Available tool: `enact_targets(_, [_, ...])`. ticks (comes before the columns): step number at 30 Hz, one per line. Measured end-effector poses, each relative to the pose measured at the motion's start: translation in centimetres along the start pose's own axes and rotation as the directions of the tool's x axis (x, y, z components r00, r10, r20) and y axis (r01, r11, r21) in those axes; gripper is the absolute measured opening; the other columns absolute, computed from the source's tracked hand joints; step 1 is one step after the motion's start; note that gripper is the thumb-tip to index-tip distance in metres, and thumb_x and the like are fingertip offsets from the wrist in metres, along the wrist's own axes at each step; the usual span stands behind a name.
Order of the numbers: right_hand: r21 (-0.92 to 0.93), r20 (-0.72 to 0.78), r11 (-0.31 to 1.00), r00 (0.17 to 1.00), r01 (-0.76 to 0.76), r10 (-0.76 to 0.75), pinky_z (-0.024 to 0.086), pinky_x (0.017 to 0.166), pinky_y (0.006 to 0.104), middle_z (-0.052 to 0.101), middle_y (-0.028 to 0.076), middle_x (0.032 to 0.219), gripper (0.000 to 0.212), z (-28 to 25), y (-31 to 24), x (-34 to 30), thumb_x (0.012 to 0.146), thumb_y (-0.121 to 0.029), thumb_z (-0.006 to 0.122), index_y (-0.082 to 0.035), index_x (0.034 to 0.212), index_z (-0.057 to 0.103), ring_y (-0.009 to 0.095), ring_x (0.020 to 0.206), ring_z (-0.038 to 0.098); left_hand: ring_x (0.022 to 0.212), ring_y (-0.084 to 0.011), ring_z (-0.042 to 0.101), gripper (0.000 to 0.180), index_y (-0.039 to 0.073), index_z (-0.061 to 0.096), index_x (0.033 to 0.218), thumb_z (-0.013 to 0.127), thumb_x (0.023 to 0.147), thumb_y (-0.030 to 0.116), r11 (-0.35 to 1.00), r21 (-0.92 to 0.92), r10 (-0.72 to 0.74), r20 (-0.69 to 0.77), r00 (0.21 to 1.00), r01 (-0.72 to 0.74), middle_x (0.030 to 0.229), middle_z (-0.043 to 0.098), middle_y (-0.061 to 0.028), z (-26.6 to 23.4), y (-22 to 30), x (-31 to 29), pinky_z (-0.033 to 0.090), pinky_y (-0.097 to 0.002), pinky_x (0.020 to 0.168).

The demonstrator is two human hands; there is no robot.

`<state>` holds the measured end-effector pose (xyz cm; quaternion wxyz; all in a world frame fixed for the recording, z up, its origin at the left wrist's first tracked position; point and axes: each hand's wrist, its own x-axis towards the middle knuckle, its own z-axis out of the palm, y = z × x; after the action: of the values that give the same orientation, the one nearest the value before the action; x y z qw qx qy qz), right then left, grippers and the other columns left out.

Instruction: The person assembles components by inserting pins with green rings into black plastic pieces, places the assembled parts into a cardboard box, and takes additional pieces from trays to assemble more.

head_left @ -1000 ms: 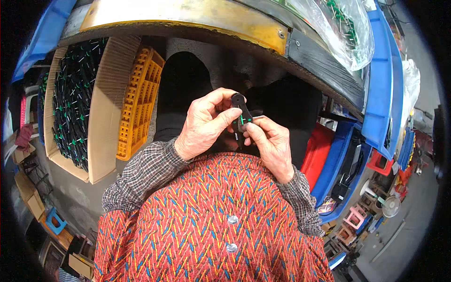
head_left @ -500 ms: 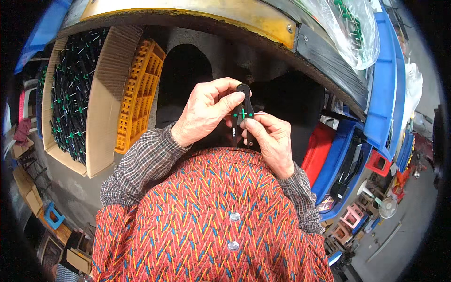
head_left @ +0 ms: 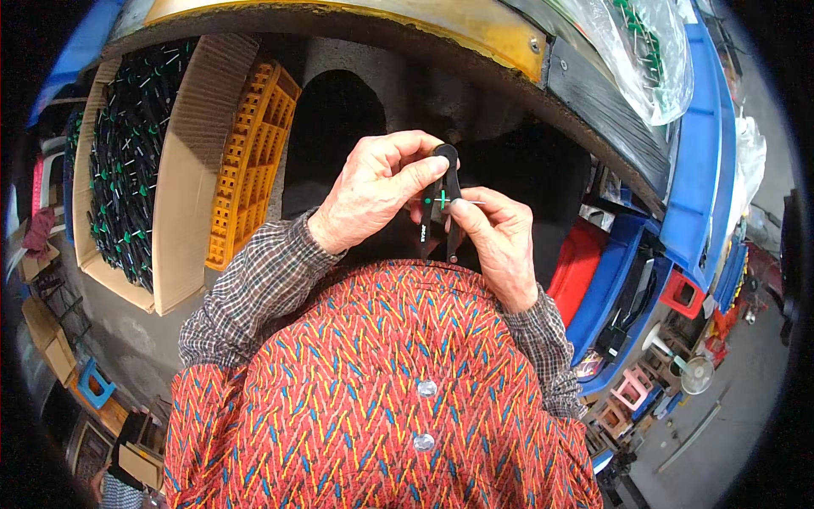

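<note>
Left hand point(head_left: 373, 199) closed in a pinch, thumb against fingers, on the rounded far end of a black two-legged piece point(head_left: 426, 227); right hand point(head_left: 500, 237) closed at the right leg of the same piece, about midway along it, thumb uppermost. Whether the right fingers also pinch the thin metal pin point(head_left: 477, 202) cannot be told. The piece lies between the hands, to the right of the left grip and to the left of the right one; its long axis runs near to far, with both legs extending from the left grip toward the wearer and standing slightly apart. The pin lies crosswise to that axis, left to right, at a small green part point(head_left: 443, 199) between the legs; the right hand is the nearer to both. Close on the near side is the red patterned garment point(head_left: 381, 365); beyond the hands, on the far side, runs the edge of a workbench point(head_left: 424, 21). Farther left stand an orange crate point(head_left: 254, 161) and a cardboard box point(head_left: 199, 170) of black and green pieces point(head_left: 140, 161); to the right, a red bin point(head_left: 581, 263).
</note>
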<state>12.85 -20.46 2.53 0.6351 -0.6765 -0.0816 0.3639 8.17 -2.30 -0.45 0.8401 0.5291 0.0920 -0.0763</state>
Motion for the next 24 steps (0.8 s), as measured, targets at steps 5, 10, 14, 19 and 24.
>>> enact_targets(5, [-0.015, 0.012, 1.0, 1.0, -0.018, 0.018, 0.049, 0.057, 0.0195, 0.071, 0.006, 0.084, 0.016, 0.3, -0.4, 0.3, 0.09, -0.012, 0.064, 0.001, 0.098, 0.068, 0.006, 0.069, 0.063, 0.071, -0.0039, 0.057, 0.02, 0.0, 0.062, 0.106, 0.056, 0.096, 0.016, 1.0, 0.023, 0.017, 0.006, 1.0, -0.018, 0.087, 0.064, -0.0003, 0.0, -0.1, 0.0, 0.05, -0.0197, 0.057])
enact_targets(10, [-0.013, 0.024, 0.996, 0.996, -0.083, 0.083, 0.052, 0.063, 0.0207, 0.071, 0.007, 0.087, 0.016, 0.2, -0.9, 0.3, 0.089, -0.006, 0.064, 0.002, 0.102, 0.065, 0.008, 0.073, 0.065, 0.069, -0.0038, 0.057, 0.02, 0.0, 0.063, 0.106, 0.056, 0.096, 0.017, 1.0, 0.027, 0.003, -0.001, 1.0, -0.003, 0.086, 0.064, -0.0001, 0.1, -0.4, 0.1, 0.049, -0.0196, 0.056])
enact_targets(14, [0.064, 0.043, 0.995, 0.996, -0.081, 0.078, 0.053, 0.067, 0.0217, 0.069, 0.008, 0.089, 0.023, 0.5, -0.9, 0.4, 0.085, -0.002, 0.065, 0.002, 0.108, 0.062, 0.012, 0.078, 0.067, 0.069, -0.004, 0.058, 0.02, 0.0, 0.063, 0.106, 0.056, 0.096, 0.017, 1.0, 0.015, -0.005, -0.009, 1.0, 0.005, 0.085, 0.064, 0.0, 0.2, -0.7, 0.2, 0.049, -0.0198, 0.056])
enact_targets(19, [0.052, 0.048, 0.996, 0.997, -0.067, 0.064, 0.053, 0.071, 0.0223, 0.069, 0.009, 0.094, 0.024, 0.5, -0.8, 0.6, 0.085, -0.001, 0.065, 0.003, 0.109, 0.061, 0.012, 0.083, 0.067, 0.069, -0.0042, 0.058, 0.021, 0.0, 0.062, 0.106, 0.057, 0.096, 0.018, 1.0, 0.018, -0.024, -0.002, 1.0, 0.024, 0.084, 0.064, -0.0002, 0.0, -0.7, 0.2, 0.049, -0.0201, 0.055])
enact_targets(24, [-0.045, 0.091, 0.99, 0.986, -0.136, 0.14, 0.053, 0.069, 0.0213, 0.07, 0.009, 0.094, 0.022, -0.1, -1.2, 0.5, 0.088, -0.005, 0.066, 0.003, 0.108, 0.061, 0.01, 0.081, 0.067, 0.069, -0.0047, 0.058, 0.022, 0.0, 0.062, 0.107, 0.057, 0.096, 0.018, 1.0, -0.005, -0.024, -0.017, 1.0, 0.024, 0.085, 0.065, -0.0009, 0.0, -0.7, 0.2, 0.049, -0.0201, 0.055])
